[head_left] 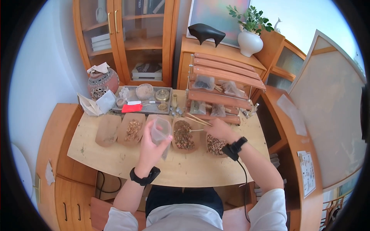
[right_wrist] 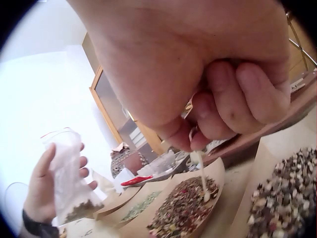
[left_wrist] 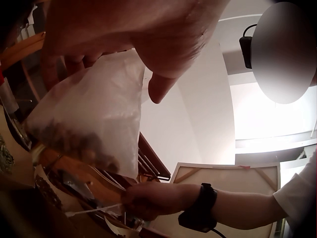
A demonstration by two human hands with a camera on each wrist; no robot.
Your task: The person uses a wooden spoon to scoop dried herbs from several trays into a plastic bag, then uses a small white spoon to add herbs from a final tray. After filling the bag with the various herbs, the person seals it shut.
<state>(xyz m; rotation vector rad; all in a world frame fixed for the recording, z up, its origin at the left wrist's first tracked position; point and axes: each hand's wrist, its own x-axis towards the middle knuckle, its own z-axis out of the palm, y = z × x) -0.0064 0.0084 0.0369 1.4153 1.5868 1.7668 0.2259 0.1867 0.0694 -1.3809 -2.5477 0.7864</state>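
My left hand (head_left: 151, 149) holds a translucent bag (head_left: 161, 130) upright above the paper trays; in the left wrist view, dark dried bits lie at the bottom of the bag (left_wrist: 106, 109). My right hand (head_left: 220, 130) has its fingers curled round a pale small spoon (head_left: 196, 130), and thin wooden sticks (head_left: 198, 119) extend from the same hand. The spoon's tip (right_wrist: 206, 196) is at the dark dried mix (right_wrist: 185, 208) in a paper tray, in the right wrist view. Beside that tray is another with pale and brown bits (head_left: 216, 145), below my right hand.
Further left stand paper trays with tan chips (head_left: 133, 130) and sparse greenish bits (head_left: 107, 133). Behind them is a grey tray (head_left: 150, 108) with bowls and a red packet (head_left: 132, 108). A wooden rack (head_left: 219, 96) with filled bags stands behind my right hand.
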